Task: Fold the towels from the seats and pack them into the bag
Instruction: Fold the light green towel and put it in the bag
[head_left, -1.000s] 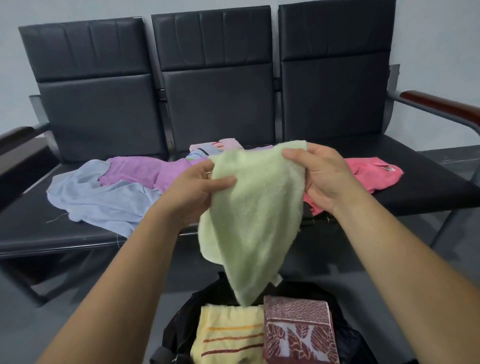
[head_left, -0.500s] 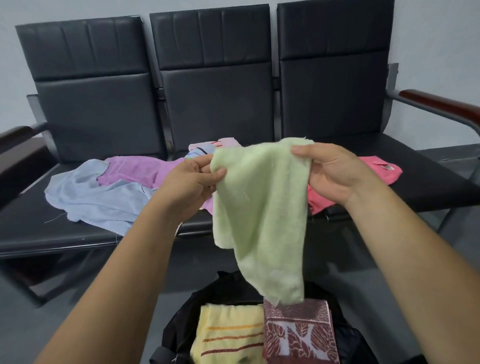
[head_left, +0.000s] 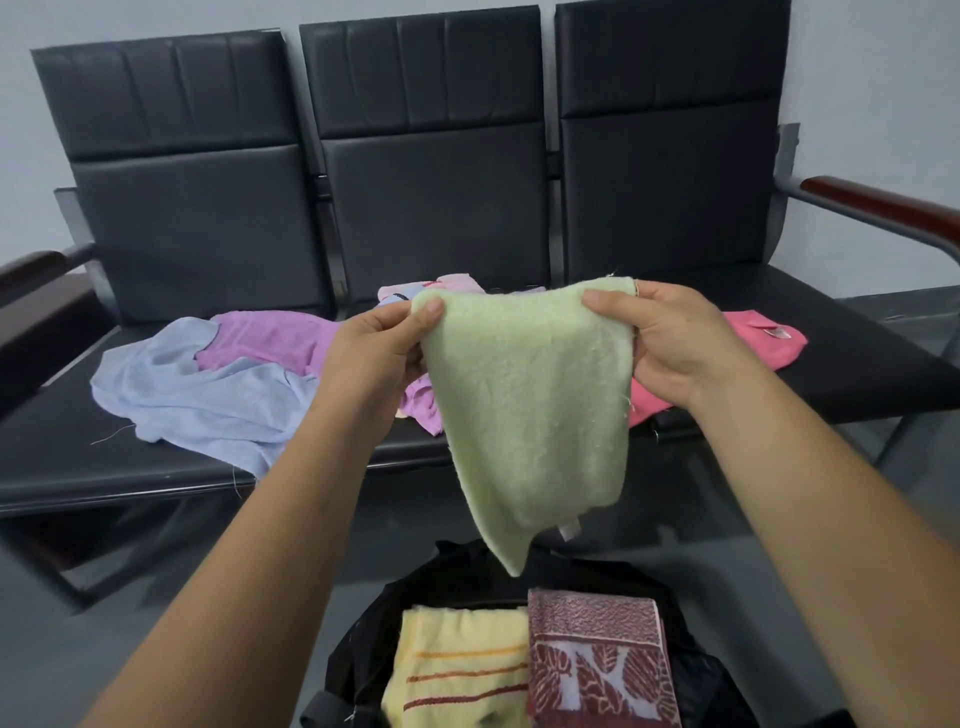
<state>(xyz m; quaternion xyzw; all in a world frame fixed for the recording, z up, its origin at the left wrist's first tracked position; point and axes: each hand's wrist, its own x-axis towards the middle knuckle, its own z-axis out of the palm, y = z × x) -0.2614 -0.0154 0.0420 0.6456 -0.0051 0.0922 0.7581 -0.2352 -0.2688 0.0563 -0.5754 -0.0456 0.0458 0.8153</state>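
A pale green towel (head_left: 530, 405) hangs in the air in front of the seats, pinched at its top left corner by my left hand (head_left: 376, 353) and at its top right corner by my right hand (head_left: 670, 338). Its lower end droops to a point just above the open black bag (head_left: 358, 660) on the floor. In the bag lie a folded yellow striped towel (head_left: 457, 670) and a folded maroon leaf-patterned towel (head_left: 597, 660), side by side. On the seats lie a light blue towel (head_left: 208, 395), a purple towel (head_left: 270, 343), a pink towel (head_left: 763, 343) and a pale patterned one (head_left: 436, 286).
A row of three black padded seats (head_left: 431, 171) stands against a grey wall, with wooden armrests at the left (head_left: 31, 265) and right (head_left: 883, 202). The grey floor runs around the bag.
My hands have moved apart and stretched the green towel's top edge wider. The hanging part has swung and shifted to a point lower down.
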